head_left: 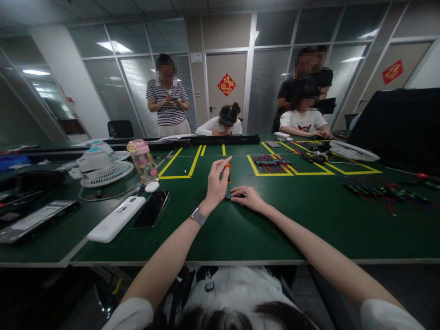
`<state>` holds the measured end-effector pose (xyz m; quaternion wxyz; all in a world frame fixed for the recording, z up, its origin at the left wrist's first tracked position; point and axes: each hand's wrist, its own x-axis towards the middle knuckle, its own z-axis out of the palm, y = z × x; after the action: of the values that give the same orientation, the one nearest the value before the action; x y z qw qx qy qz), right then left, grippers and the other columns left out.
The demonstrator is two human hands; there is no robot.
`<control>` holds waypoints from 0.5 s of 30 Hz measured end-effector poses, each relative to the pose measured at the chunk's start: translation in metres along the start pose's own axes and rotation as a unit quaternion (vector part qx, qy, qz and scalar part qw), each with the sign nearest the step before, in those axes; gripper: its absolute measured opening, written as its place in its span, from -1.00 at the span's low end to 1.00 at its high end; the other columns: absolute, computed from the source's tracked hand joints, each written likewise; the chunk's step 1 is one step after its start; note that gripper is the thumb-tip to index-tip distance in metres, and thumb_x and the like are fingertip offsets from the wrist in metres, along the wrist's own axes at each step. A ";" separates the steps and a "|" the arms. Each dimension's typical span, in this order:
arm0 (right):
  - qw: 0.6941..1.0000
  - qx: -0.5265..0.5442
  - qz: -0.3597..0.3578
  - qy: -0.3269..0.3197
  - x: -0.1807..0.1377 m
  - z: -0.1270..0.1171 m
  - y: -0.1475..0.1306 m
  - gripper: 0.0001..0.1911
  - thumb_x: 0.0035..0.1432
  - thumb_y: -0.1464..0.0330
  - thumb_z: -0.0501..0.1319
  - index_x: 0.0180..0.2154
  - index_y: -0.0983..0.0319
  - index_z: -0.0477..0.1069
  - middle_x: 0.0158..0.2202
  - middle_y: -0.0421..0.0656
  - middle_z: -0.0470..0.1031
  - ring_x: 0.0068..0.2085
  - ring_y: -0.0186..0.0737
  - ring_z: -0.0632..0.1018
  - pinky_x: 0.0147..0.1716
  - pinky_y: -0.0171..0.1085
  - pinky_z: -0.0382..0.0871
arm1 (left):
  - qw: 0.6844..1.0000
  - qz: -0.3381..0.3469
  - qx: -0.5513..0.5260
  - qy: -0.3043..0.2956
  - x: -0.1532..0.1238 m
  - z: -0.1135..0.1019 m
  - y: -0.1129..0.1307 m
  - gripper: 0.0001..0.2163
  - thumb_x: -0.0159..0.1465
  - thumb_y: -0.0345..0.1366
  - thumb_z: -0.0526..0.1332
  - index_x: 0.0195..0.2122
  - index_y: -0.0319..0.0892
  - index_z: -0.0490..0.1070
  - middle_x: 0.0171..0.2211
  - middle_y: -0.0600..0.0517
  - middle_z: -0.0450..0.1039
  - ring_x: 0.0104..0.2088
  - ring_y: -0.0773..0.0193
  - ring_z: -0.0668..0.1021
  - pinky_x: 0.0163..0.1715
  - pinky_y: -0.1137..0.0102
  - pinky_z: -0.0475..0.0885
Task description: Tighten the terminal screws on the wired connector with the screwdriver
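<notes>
My left hand (217,179), with a watch on its wrist, is closed around a screwdriver (229,173) with an orange and black handle. The thin shaft points straight down towards the table. Under its tip lies a small dark part, perhaps a circuit board (228,198). My right hand (250,198) rests low on the table beside the tip, its fingertips pinching or pressing that part. The fingers cover much of the part, so its details are hard to make out.
Left are a white fan (103,166), a pink-lidded bottle (144,160), a white power bank (117,219) and a black phone (151,209). Wired boards lie in a heap (271,163) inside yellow tape and in another pile (385,190) at right. Several people are across the table.
</notes>
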<state>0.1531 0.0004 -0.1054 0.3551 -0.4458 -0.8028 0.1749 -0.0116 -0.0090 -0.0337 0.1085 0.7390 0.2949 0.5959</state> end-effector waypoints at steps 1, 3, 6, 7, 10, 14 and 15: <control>1.000 0.000 0.000 -0.001 0.000 0.000 0.000 -0.83 0.04 0.30 0.29 -0.29 0.15 0.60 -0.11 -0.10 0.58 -0.06 -0.10 0.55 0.01 -0.12 0.37 | 1.000 0.002 -0.012 -0.009 0.000 0.000 0.000 -0.69 0.37 -0.30 -0.02 0.10 -0.07 0.32 -0.06 -0.04 0.36 -0.08 0.30 0.43 -0.05 0.39 0.32; 1.000 0.001 0.001 -0.003 0.000 0.000 0.000 -0.83 0.04 0.30 0.29 -0.28 0.16 0.60 -0.11 -0.09 0.57 -0.06 -0.09 0.55 0.01 -0.12 0.37 | 1.000 0.001 -0.021 -0.015 0.000 0.001 -0.001 -0.67 0.37 -0.31 -0.04 0.13 -0.07 0.28 -0.08 -0.03 0.39 -0.11 0.31 0.45 -0.08 0.39 0.34; 1.000 0.005 0.004 -0.005 0.000 0.000 0.000 -0.82 0.03 0.31 0.29 -0.28 0.16 0.60 -0.11 -0.09 0.57 -0.06 -0.09 0.55 -0.01 -0.13 0.39 | 1.000 -0.005 0.009 0.014 0.000 0.002 -0.003 -0.71 0.32 -0.24 0.08 0.05 -0.07 0.37 -0.23 0.00 0.40 -0.26 0.32 0.45 -0.20 0.42 0.37; 1.000 0.005 0.004 -0.005 0.001 0.000 0.000 -0.82 0.03 0.31 0.29 -0.28 0.16 0.60 -0.11 -0.09 0.57 -0.06 -0.09 0.56 -0.01 -0.13 0.39 | 0.999 -0.006 0.021 0.024 0.000 0.001 -0.004 -0.72 0.30 -0.23 0.11 0.02 -0.08 0.40 -0.25 0.00 0.38 -0.27 0.32 0.44 -0.22 0.42 0.37; 1.000 0.005 0.001 -0.002 0.001 0.000 0.001 -0.82 0.03 0.31 0.29 -0.28 0.16 0.59 -0.11 -0.09 0.58 -0.06 -0.09 0.55 0.00 -0.12 0.38 | 0.999 -0.010 0.023 0.026 0.001 0.000 -0.004 -0.72 0.33 -0.24 0.06 0.01 -0.07 0.41 -0.20 -0.01 0.36 -0.19 0.30 0.45 -0.15 0.41 0.36; 1.000 0.007 -0.002 -0.003 0.001 0.001 0.002 -0.82 0.03 0.30 0.29 -0.28 0.15 0.59 -0.11 -0.10 0.57 -0.05 -0.09 0.55 0.01 -0.11 0.37 | 1.000 -0.006 -0.014 0.001 0.002 0.000 -0.004 -0.67 0.37 -0.29 -0.04 0.12 -0.05 0.30 -0.10 -0.03 0.40 -0.09 0.29 0.45 -0.06 0.38 0.34; 1.000 0.007 -0.002 -0.003 0.001 0.001 0.002 -0.82 0.03 0.31 0.29 -0.28 0.15 0.59 -0.11 -0.09 0.57 -0.05 -0.09 0.55 0.02 -0.11 0.37 | 1.000 -0.006 -0.014 0.005 0.002 0.001 -0.004 -0.68 0.36 -0.28 -0.01 0.12 -0.05 0.31 -0.14 -0.02 0.41 -0.13 0.30 0.46 -0.09 0.39 0.35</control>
<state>0.1538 0.0022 -0.1069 0.3557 -0.4416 -0.8035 0.1812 -0.0120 -0.0045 -0.0343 0.1207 0.7327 0.2918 0.6029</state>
